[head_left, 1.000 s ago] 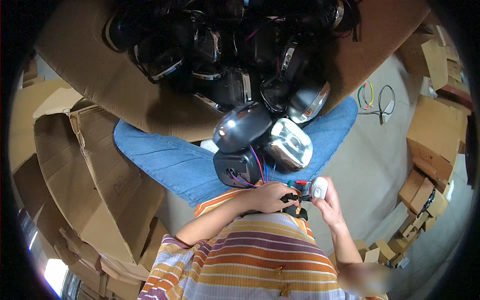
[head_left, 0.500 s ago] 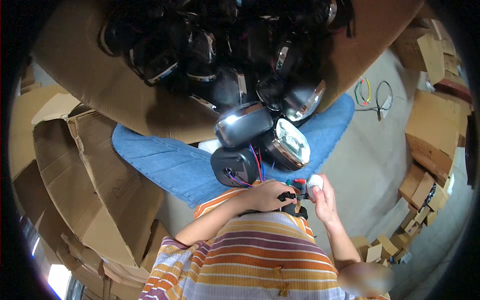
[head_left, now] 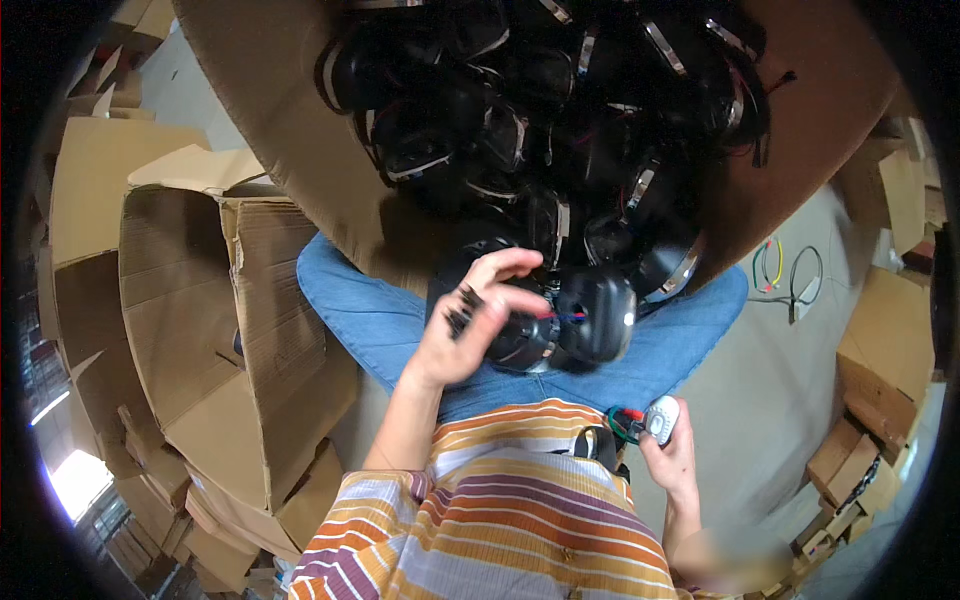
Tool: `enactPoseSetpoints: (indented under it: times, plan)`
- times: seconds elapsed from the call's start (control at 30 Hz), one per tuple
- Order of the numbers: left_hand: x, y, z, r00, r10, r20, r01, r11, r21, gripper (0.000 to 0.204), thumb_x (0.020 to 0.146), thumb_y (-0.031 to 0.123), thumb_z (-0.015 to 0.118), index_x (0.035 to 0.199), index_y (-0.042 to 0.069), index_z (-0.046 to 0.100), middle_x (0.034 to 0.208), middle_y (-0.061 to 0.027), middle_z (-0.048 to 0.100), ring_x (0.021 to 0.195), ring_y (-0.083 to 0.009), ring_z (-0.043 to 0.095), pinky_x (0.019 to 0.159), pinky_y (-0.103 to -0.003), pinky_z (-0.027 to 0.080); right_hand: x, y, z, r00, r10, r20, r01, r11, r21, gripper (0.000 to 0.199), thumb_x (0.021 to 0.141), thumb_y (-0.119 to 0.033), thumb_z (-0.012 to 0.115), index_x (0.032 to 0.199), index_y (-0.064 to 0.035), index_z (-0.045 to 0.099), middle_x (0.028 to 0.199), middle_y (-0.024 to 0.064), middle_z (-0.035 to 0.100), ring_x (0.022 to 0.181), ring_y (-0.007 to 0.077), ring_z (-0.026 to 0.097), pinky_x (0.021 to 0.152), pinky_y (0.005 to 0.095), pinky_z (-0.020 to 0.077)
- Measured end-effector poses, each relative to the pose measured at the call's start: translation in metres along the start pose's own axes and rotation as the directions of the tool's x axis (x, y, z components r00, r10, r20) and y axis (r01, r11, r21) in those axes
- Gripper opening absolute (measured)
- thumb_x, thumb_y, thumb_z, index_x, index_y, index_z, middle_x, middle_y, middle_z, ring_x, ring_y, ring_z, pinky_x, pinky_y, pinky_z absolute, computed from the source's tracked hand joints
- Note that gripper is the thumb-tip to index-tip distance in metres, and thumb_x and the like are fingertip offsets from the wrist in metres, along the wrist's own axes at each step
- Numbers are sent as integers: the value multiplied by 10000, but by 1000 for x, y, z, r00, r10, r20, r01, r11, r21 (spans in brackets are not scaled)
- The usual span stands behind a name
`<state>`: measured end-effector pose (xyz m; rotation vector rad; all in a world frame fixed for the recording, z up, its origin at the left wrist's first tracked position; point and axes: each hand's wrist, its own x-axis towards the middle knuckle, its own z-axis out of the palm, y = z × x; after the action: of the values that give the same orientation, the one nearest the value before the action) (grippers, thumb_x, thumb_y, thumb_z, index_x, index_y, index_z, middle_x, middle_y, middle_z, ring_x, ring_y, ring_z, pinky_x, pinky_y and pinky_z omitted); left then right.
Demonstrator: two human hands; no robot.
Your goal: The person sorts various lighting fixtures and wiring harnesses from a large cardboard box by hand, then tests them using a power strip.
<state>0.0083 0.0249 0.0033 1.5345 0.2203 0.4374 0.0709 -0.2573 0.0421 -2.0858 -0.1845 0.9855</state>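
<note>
My left hand (head_left: 455,335) is raised over the headlamps in my lap, thumb and forefinger spread apart. Small black pieces (head_left: 461,311) are tucked against its other fingers; their kind is unclear. Just right of the fingertips is a black headlamp housing (head_left: 605,312) with red and blue wires. Another dark headlamp (head_left: 522,345) lies partly behind my hand. At the right of my waist, my right hand (head_left: 674,462) grips a white rounded device (head_left: 660,420) with a ribbed dial-like face. Green wire (head_left: 618,428) and a red-ended lead are beside it.
A large cardboard box (head_left: 290,130) full of black headlamps (head_left: 510,135) with chrome rims opens in front of my crossed legs. An open carton (head_left: 180,330) stands at left, with more boxes (head_left: 885,330) at right. Loose coloured wires (head_left: 790,285) lie on the floor.
My left hand has moved up from the leads at my waist to the headlamps. The lap headlamps have shifted, and the lit lens is no longer visible. My right hand still holds the device, now lower.
</note>
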Motion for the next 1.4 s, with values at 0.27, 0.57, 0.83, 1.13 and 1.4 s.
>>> enactPoseSetpoints:
  times: [0.27,0.57,0.83,1.13,1.4]
  plan:
    - [59,-54,-75,767,-548,-333,42,562,-826,285,858,261,401,943,12,513,513,51,243,416,-59,197,424,-211,205,4,-21,11,990,120,73,-131,975,178,312,679,0,463,979,-10,378,764,71,464,626,143,511,569,270,420]
    - [115,-120,-136,643,-645,-413,34,563,-826,191,825,235,479,922,77,525,518,55,325,391,-62,221,447,-226,224,11,-12,12,992,-45,121,50,998,-41,321,675,-17,483,979,-15,379,770,65,471,717,148,478,623,275,400]
    - [94,-78,-112,777,-282,-562,107,940,-325,186,820,195,503,946,73,566,639,24,474,512,-41,366,441,-173,254,11,-27,16,970,107,220,-145,976,165,310,675,0,493,962,-12,378,774,39,437,719,119,459,613,256,390]
    - [68,-67,-81,699,5,-716,44,998,50,143,779,8,500,899,-11,576,771,-8,574,615,-43,456,577,-174,367,14,-27,24,983,-13,183,33,993,-109,308,672,-44,510,957,-21,395,754,62,471,702,139,470,629,269,400]
    - [42,-46,-61,621,-9,-784,-68,996,-65,114,784,31,508,850,-37,571,932,-74,569,676,-81,493,623,-182,385,17,-42,28,972,48,229,6,973,-231,326,681,-64,508,983,-25,393,741,111,514,674,187,524,604,303,421]
